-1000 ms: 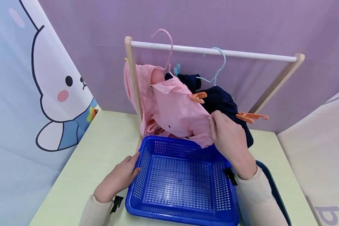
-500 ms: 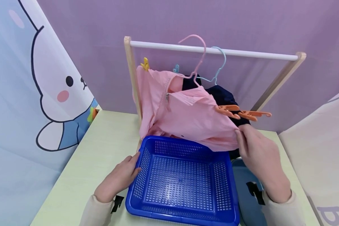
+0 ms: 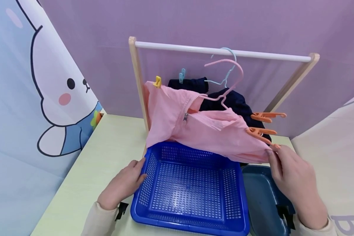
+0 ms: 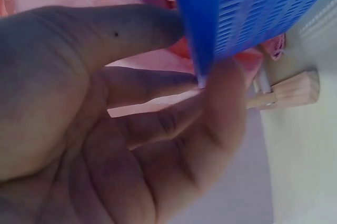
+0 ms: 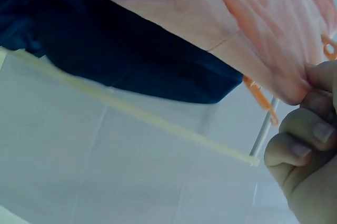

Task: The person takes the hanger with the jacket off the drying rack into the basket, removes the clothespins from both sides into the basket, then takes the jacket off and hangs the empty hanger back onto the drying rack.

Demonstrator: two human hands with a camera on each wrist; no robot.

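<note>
My right hand (image 3: 296,182) pinches the sleeve end of a pink zip-up jacket (image 3: 212,134), stretched across the basket's back edge. A pink hanger (image 3: 234,77) sticks up from its collar, its hook below and in front of the rail. A yellow clothespin (image 3: 157,82) is on one sleeve, an orange clothespin (image 3: 259,132) on the other. My left hand (image 3: 125,182) grips the left rim of a blue plastic basket (image 3: 191,226); in the left wrist view, thumb and fingers lie on either side of the rim (image 4: 197,29).
A wooden rack with a white rail (image 3: 180,48) stands behind. A dark navy garment (image 3: 239,100) hangs there on a light blue hanger (image 3: 231,67), with a blue clothespin (image 3: 181,75) and another orange clothespin (image 3: 266,116). A teal bin (image 3: 261,193) sits right of the basket.
My right hand has pulled the jacket's sleeve end rightward and toward me. The jacket has spread out, and its hanger has moved right and down. My left hand stays on the basket rim.
</note>
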